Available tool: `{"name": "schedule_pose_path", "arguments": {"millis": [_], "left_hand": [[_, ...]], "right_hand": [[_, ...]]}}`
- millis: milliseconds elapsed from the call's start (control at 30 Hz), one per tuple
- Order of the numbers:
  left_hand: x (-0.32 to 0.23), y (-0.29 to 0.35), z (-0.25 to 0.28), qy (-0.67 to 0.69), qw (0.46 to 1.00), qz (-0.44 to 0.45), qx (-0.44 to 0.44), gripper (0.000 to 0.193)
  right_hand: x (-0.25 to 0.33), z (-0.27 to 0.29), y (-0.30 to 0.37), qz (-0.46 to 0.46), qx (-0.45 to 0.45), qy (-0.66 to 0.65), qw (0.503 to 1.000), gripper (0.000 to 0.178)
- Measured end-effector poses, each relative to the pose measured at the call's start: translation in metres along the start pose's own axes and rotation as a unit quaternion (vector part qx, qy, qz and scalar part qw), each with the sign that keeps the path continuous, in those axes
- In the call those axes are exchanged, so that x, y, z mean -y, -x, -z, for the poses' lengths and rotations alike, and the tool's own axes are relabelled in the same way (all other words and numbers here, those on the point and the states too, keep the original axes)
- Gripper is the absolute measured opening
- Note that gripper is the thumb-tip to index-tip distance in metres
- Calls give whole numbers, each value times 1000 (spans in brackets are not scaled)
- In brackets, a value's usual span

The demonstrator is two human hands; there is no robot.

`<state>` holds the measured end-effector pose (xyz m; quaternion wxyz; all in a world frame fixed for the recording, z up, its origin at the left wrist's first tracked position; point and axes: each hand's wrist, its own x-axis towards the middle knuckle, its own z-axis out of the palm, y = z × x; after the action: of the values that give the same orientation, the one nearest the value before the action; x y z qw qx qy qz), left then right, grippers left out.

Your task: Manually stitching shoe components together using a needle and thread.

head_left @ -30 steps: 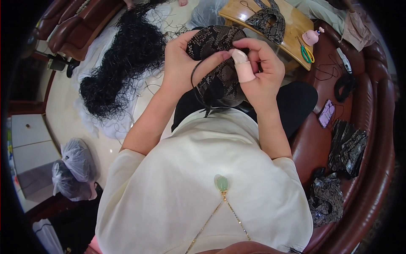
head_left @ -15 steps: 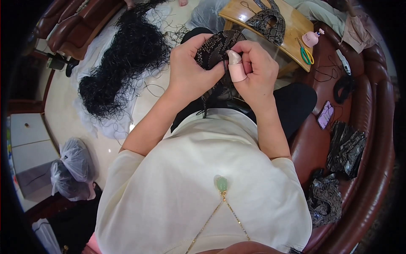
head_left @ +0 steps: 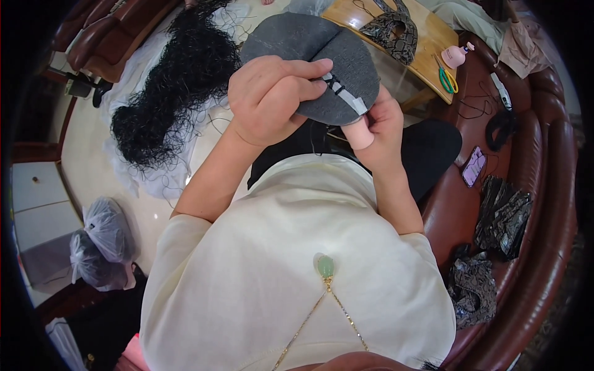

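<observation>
A rounded piece of snakeskin-patterned material (head_left: 356, 59) is up in front of me with its dark grey backing showing. A seam crosses the backing, with a white strip (head_left: 346, 99) and black stitches or cord along its lower part. My left hand (head_left: 266, 99) is closed at the left edge, its fingertips on the backing beside the stitches. At the lower right edge my right hand (head_left: 385, 130) grips the piece; a pink sleeve (head_left: 357, 134) wraps its thumb. The right fingers are mostly hidden behind the piece.
A wooden table (head_left: 343, 13) ahead holds another snakeskin-patterned piece (head_left: 396, 34), green-and-yellow scissors (head_left: 447, 79) and a pink bottle (head_left: 456, 57). Black strands (head_left: 179, 86) heap on white sheeting at left. The red-brown sofa (head_left: 442, 213) at right bears a phone (head_left: 474, 167) and folded dark material (head_left: 502, 213).
The piece has been turned over and opened out, from its patterned side to its grey backing. My left fingers have moved onto the backing; my right hand has lowered slightly.
</observation>
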<state>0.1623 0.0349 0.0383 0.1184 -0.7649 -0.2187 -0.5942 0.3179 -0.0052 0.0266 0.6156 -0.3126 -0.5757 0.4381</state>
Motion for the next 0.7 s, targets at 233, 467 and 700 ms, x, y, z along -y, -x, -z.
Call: {"name": "schedule_pose_path", "arguments": {"millis": [233,467,700], "left_hand": [[-1,3,2,-1,1000,14,15,20],[2,4,-1,200,912,351,69,24],[6,3,-1,303,806,505,68,33]], "right_hand": [[-11,9,4,19,25,66,997,17],[-5,8,-5,-71,-52,-56,995,16],[-9,8,-8,-8,-61,12,998,15]]}}
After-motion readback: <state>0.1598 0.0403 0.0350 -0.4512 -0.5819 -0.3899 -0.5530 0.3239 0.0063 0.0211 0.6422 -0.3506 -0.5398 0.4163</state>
